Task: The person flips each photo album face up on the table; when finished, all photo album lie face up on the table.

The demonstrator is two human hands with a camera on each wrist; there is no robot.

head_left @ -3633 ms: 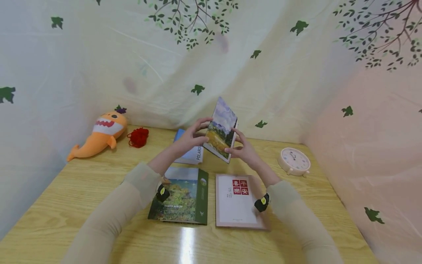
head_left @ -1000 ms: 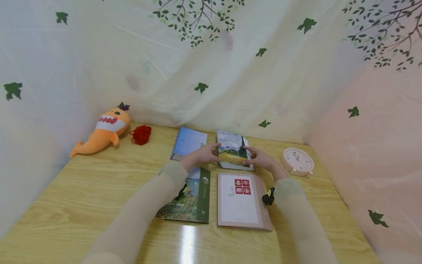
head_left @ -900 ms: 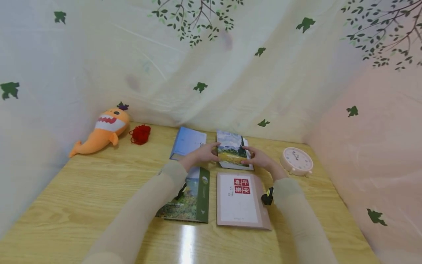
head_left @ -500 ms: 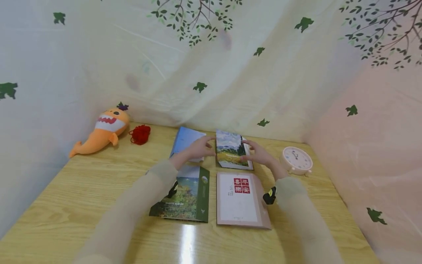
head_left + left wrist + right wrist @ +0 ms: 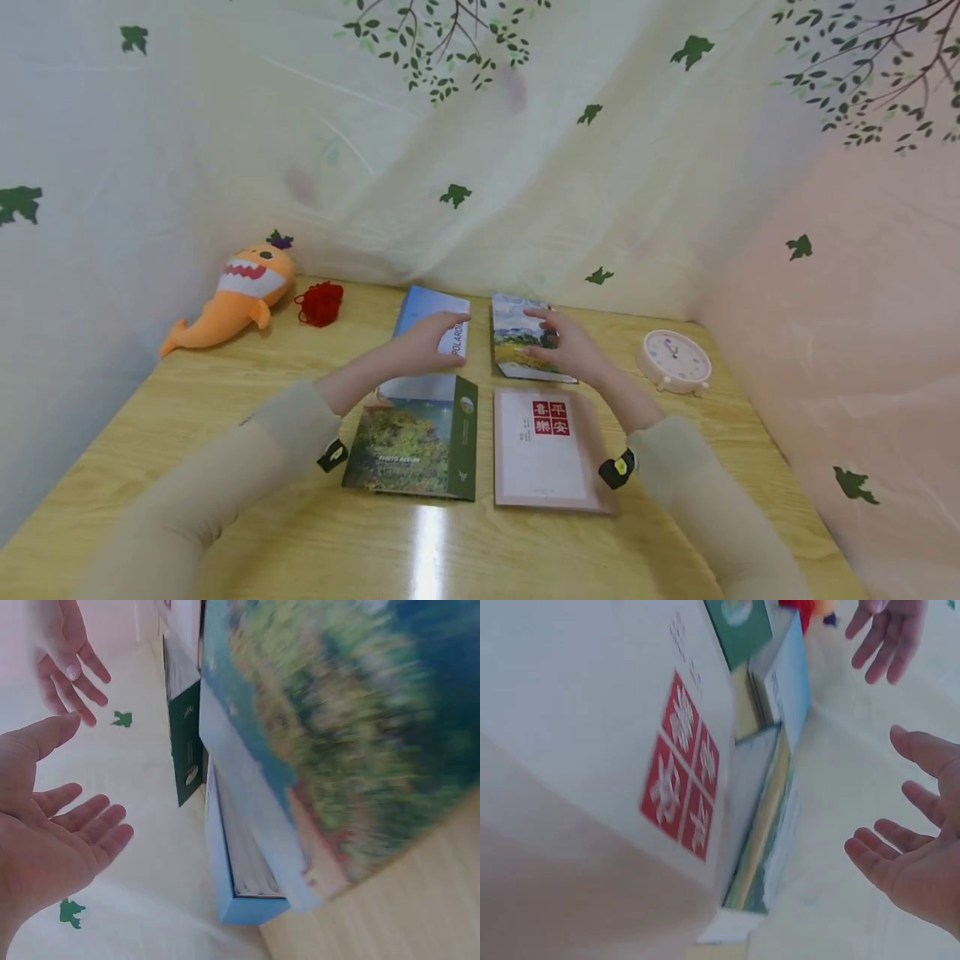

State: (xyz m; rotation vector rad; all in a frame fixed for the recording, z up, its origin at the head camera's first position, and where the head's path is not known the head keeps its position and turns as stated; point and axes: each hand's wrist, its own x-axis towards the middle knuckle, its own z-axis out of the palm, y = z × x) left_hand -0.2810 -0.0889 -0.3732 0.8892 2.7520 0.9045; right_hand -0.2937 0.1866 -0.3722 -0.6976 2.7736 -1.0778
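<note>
My left hand [image 5: 427, 343] hovers over the blue album [image 5: 420, 307] marked POLAROID, its fingers loosely spread and holding nothing. A book with a painted landscape cover [image 5: 517, 337] lies flat at the back of the table. Above its right side is my right hand [image 5: 570, 346], thumb and fingers apart; in the right wrist view that hand [image 5: 922, 847] stands clear of the book. Nearer the front lie a green photo album [image 5: 408, 446] and, to its right, a pale pink book [image 5: 540, 471] with a red square of characters.
At the back left of the wooden table [image 5: 187, 417] are an orange shark plush [image 5: 240, 304] and a ball of red yarn [image 5: 321, 303]. A pink alarm clock [image 5: 675, 360] stands on the right. A leaf-patterned curtain [image 5: 360, 208] hangs behind.
The landscape book, earlier held up and tilted in both hands, was set down on the table. Both hands have let go of it; the left has drawn away leftward and the right has lifted.
</note>
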